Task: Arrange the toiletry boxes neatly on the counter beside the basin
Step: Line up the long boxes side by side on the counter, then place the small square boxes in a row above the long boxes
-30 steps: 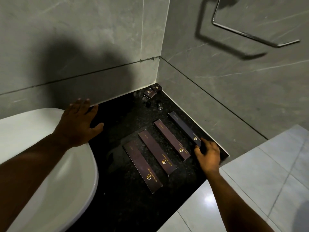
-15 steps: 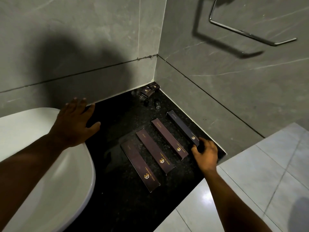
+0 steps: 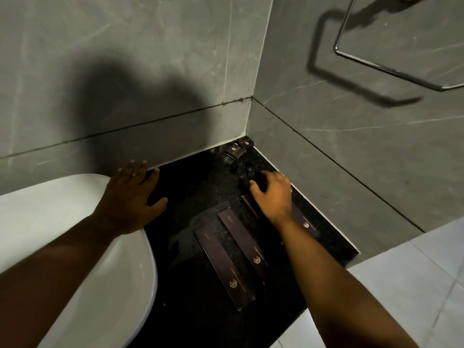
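Four long dark toiletry boxes lie side by side on the black counter [image 3: 198, 187]: the leftmost box [image 3: 223, 270], a second box [image 3: 242, 241], a third box [image 3: 248, 203] mostly hidden under my right hand, and a bluish box [image 3: 305, 222] nearest the wall. Two small boxes [image 3: 234, 153] sit in the back corner, with two tiny dark bottles [image 3: 249, 169] just in front. My right hand [image 3: 272, 194] hovers over the far ends of the long boxes, fingers curved and apart, holding nothing I can see. My left hand [image 3: 128, 199] rests flat on the basin rim.
The white basin [image 3: 75, 259] fills the lower left. Grey tiled walls meet at the corner behind the counter. A chrome towel ring [image 3: 391, 64] hangs on the right wall. The counter's right edge drops to a pale tiled floor [image 3: 414, 285].
My right hand left the near end of the bluish box and moved toward the back corner, over the boxes' far ends. My left hand stayed on the basin rim.
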`<state>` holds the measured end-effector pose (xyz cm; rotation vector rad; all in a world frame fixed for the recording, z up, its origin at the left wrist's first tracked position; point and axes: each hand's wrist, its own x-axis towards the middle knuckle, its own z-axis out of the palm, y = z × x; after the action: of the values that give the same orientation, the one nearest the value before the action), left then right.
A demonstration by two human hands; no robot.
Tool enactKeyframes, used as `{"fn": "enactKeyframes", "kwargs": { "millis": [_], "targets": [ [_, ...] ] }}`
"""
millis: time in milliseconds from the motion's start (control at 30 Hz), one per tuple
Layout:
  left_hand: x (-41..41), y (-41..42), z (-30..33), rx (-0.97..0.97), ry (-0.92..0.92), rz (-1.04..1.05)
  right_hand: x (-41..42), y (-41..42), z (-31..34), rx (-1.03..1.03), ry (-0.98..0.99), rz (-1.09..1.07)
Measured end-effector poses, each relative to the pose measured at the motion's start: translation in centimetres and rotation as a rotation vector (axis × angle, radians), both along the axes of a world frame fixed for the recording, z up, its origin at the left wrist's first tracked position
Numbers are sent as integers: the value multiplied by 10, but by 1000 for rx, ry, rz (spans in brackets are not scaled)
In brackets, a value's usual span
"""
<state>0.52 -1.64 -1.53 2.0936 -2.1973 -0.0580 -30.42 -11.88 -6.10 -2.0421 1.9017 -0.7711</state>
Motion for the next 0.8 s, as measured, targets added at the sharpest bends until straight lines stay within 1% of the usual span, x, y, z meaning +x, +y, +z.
{"fn": "enactKeyframes", "kwargs": {
  "millis": [133,267,367,467,567,633,700,800],
  "targets": [
    [0,0,-4,-9,6,0,47,-42,5,43,160,103],
    [1,-3,-6,-33,-6,2,67,-89,4,70,217,85],
    [3,-5,-7,-28,-40,10,67,-132,-4,206,336,148],
    [3,-6,-6,-13,-79,14,66,-161,-14,282,510,331],
    [3,-7,-6,1,-88,18,73,-177,-17,230,753,489],
    [4,-8,-6,-7,-72,15,78,-184,-17,210,866,527],
    [4,-7,-7,-7,-56,20,80,-189,-17,194,883,525],
    [3,-6,-7,-20,-42,18,77,-191,-11,165,853,537]
  ]
}}
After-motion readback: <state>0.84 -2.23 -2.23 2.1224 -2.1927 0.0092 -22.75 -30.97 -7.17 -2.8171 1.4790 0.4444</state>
